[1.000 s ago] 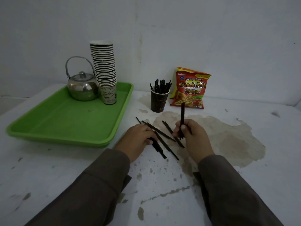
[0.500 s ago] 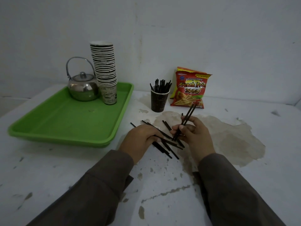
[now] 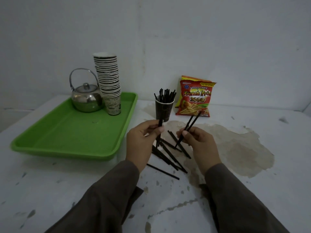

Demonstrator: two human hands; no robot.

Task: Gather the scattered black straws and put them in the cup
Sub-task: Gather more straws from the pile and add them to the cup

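Straw count in cup unclear

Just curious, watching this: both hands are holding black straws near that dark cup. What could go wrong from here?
The cup is small, light-looking and already crowded with straws; pushing more in could tip it. The right hand pinches two straws loosely splayed, so one might slip. The left hand holds its straw above the loose pile and could scatter it.
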